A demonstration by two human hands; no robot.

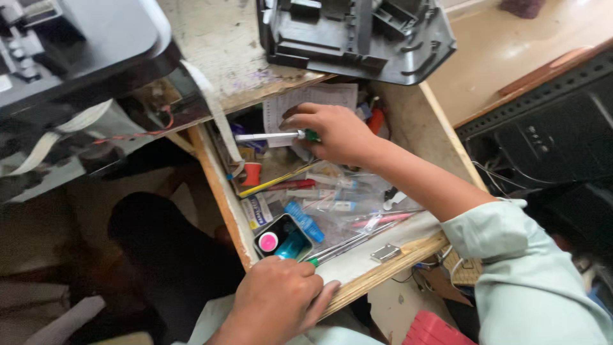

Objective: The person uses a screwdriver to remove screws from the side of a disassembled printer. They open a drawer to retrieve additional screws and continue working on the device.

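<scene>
Screwdriver: the green-handled screwdriver (274,136) sits in your right hand (335,133), up at the far end of the open wooden drawer (220,191), shaft pointing out to the left, just above the clutter and over a printed paper slip (313,99).
Progress: looks to me like the digging part is mostly done, since you've got the tool in hand, but it hasn't come out of the drawer yet and the drawer is wide open. Everything else in there is untouched as far as I can see.
Right fingers: curled tight round the green handle, thumb side pinching it, nothing spread.
Left hand: your left hand (278,297) is down at the near edge of the drawer, fingers folded together and resting on the front board, right beside a teal tube (290,246) and a small black case with a pink dot (269,241). Can't tell if it's actually gripping anything or just steadying the drawer.
Drawer junk: yellow pencil (274,181), red pen (292,184), blue comb-like piece (304,221), bunch of clear plastic packets (338,191).
Up top: a black plastic housing (354,35) sits on the counter (217,45) above the drawer.
</scene>
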